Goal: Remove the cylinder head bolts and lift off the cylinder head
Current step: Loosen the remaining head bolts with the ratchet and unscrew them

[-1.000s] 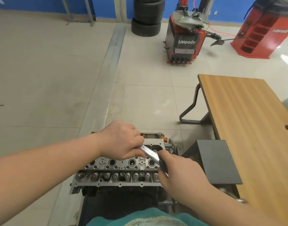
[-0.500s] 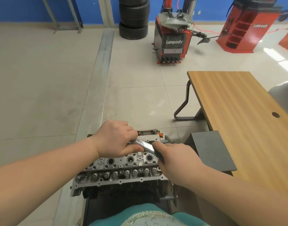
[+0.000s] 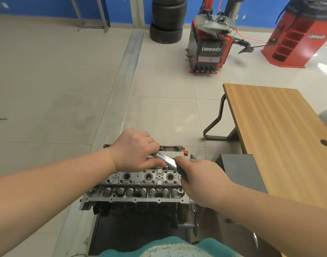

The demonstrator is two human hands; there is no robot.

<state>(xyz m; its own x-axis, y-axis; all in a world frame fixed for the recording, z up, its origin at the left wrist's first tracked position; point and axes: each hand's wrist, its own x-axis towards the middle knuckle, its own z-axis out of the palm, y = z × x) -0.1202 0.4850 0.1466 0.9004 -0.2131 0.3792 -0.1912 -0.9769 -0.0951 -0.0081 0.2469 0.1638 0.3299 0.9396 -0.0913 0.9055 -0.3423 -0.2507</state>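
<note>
The grey aluminium cylinder head (image 3: 136, 188) sits on its engine block on a stand, low in the middle of the view. A chrome ratchet wrench (image 3: 165, 159) lies slanted over the head's far right part. My left hand (image 3: 135, 151) curls over the wrench's head end and hides the bolt under it. My right hand (image 3: 198, 179) grips the black handle end. Round plug wells and a row of valve parts show along the head's near side.
A wooden table (image 3: 281, 138) stands to the right, with a dark grey block (image 3: 238, 173) at its near corner. Stacked tyres (image 3: 167, 19), a red tyre changer (image 3: 210, 47) and a red balancer (image 3: 296, 39) stand far back on the tiled floor.
Both hands stay on the wrench over the head's far right part. The camera has shifted, so the scene sits a little differently in view; the wrench handle angle looks about the same.
</note>
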